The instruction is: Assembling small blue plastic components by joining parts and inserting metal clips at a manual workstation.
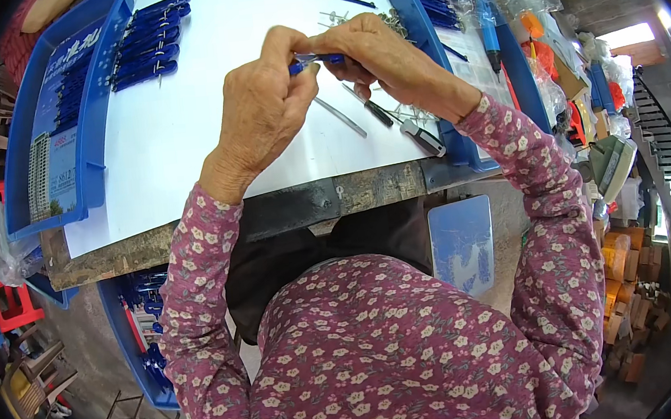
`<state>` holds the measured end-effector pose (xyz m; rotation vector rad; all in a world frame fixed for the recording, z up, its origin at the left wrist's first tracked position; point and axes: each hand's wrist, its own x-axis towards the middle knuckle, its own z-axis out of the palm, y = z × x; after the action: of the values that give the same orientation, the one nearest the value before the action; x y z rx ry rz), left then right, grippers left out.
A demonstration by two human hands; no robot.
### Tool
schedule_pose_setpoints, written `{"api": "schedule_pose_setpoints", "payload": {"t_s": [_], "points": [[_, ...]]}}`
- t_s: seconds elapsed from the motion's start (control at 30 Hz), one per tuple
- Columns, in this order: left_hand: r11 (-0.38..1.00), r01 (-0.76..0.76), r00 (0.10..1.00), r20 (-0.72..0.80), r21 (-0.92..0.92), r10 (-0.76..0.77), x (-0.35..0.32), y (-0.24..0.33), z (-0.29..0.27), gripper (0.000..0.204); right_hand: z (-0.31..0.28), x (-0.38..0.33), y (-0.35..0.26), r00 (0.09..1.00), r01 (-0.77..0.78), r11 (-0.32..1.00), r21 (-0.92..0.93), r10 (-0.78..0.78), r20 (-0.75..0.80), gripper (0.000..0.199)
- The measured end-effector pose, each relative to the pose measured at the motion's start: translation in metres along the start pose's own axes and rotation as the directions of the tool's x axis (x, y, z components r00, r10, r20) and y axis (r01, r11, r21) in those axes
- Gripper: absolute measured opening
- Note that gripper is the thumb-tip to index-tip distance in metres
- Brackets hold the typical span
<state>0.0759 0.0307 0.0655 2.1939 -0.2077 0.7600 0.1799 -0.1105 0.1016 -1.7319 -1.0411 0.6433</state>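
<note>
Over the white-covered table, my left hand (255, 112) and my right hand (385, 55) come together, fingers pinched on a small blue piece (295, 68) with a bit of metal showing. Fingers cover most of it, so its exact kind cannot be made out. Beneath my right hand lie a slim metal rod (340, 118), a tool with a black part (379, 113) and a grey-and-black handled tool (423, 138). Small metal parts (395, 23) are heaped beyond that hand. To the left, a row of blue pieces with metal bits (148, 42) lies on the white sheet.
A blue tray (91, 172) with more blue pieces stands at the left, another blue tray (533, 93) at the right. A blue pen-shaped tool (487, 29) hangs near plastic bags. The table's worn wooden edge (382, 187) runs before me; red stools (13, 303) stand left.
</note>
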Motion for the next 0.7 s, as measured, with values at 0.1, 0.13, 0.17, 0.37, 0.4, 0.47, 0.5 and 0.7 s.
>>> {"api": "schedule_pose_setpoints", "payload": {"t_s": [0.1,0.13,0.17,0.37,0.4,0.47,0.5,0.7], "points": [[0.991,0.074,0.997,0.020,-0.115,-0.072,0.000,0.003,-0.004,0.023,-0.003,-0.001,-0.002,0.999,0.030,1.000,-0.002,-0.030,0.038,0.039],[0.984,0.085,0.996,0.030,-0.156,-0.082,0.000,0.003,-0.004,0.024,-0.003,-0.001,-0.002,0.993,0.109,0.994,-0.022,-0.108,0.053,0.041],[0.984,0.085,0.996,0.030,-0.156,-0.082,0.000,0.003,-0.004,0.024,-0.004,0.000,-0.002,0.993,0.109,0.994,-0.022,-0.108,0.053,0.041],[0.943,0.176,0.984,0.058,-0.281,-0.167,-0.001,0.008,-0.004,0.024,-0.008,0.000,-0.011,0.997,0.003,0.999,-0.042,0.000,0.071,0.051],[0.934,0.198,0.980,0.071,-0.299,-0.186,0.000,0.008,-0.005,0.025,-0.010,0.001,-0.011,0.996,0.023,0.999,-0.046,-0.019,0.093,0.053],[0.923,0.219,0.976,0.083,-0.315,-0.203,-0.001,0.008,-0.004,0.025,-0.010,0.001,-0.011,0.993,0.046,0.998,-0.050,-0.040,0.114,0.055],[0.921,0.209,0.978,0.067,-0.330,-0.198,-0.001,0.008,-0.003,0.023,-0.008,0.001,-0.011,0.995,0.030,0.998,-0.049,-0.025,0.096,0.058],[0.908,0.216,0.976,0.071,-0.358,-0.205,-0.001,0.014,-0.004,0.017,-0.008,-0.001,-0.012,0.996,-0.035,0.999,-0.022,0.036,0.087,0.069]]}}
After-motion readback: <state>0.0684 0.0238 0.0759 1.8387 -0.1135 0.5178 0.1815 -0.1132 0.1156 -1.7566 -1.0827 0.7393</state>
